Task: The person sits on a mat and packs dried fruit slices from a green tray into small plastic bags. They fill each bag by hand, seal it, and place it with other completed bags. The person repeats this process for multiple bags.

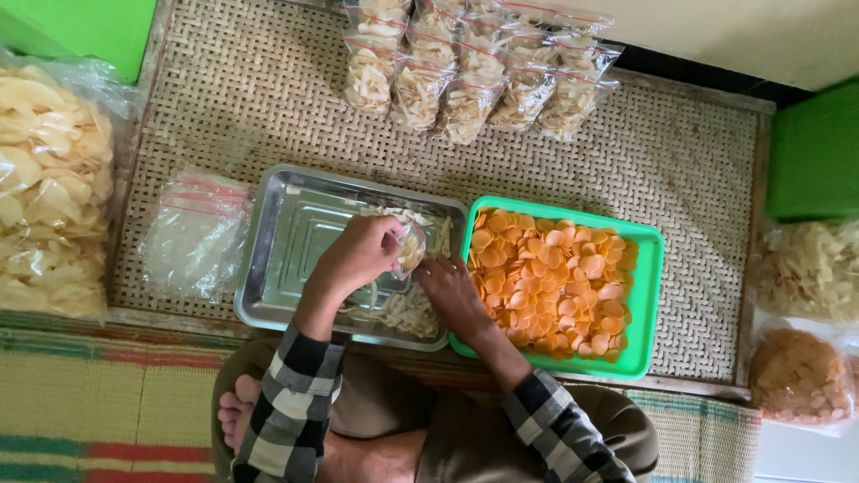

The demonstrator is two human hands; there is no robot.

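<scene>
The person sits cross-legged on a striped mat, with a woven rattan counter (626, 152) in front of them. The left hand (362, 255) is raised over the steel tray (286, 259), its fingers closed on the mouth of a small clear bag (410, 250) partly filled with pale stick-shaped crackers. The bag hangs mouth-up, so what goes in stays in and anything that spills falls back onto the tray. The right hand (452, 291) lies low at the tray's 4 o'clock corner, fingers curled down into the loose pale crackers (407, 311); whether they grip any cannot be told, as the knuckles hide the tips.

Just beside the tray at 3 o'clock is a green plastic tray (649, 268) heaped with round orange crackers (550, 282), within the right hand's reach. At the tray's 9 o'clock lies a stack of empty zip bags (192, 233), close to the left hand that holds the bags. Filled, sealed bags (474, 76) lie in overlapping rows at 12 o'clock, at the far side of the counter and away from the hands. Large sacks of crackers sit off the counter at either side: pale chips (49, 188) to the left, more pale (810, 268) and orange-brown ones (801, 376) to the right.
</scene>
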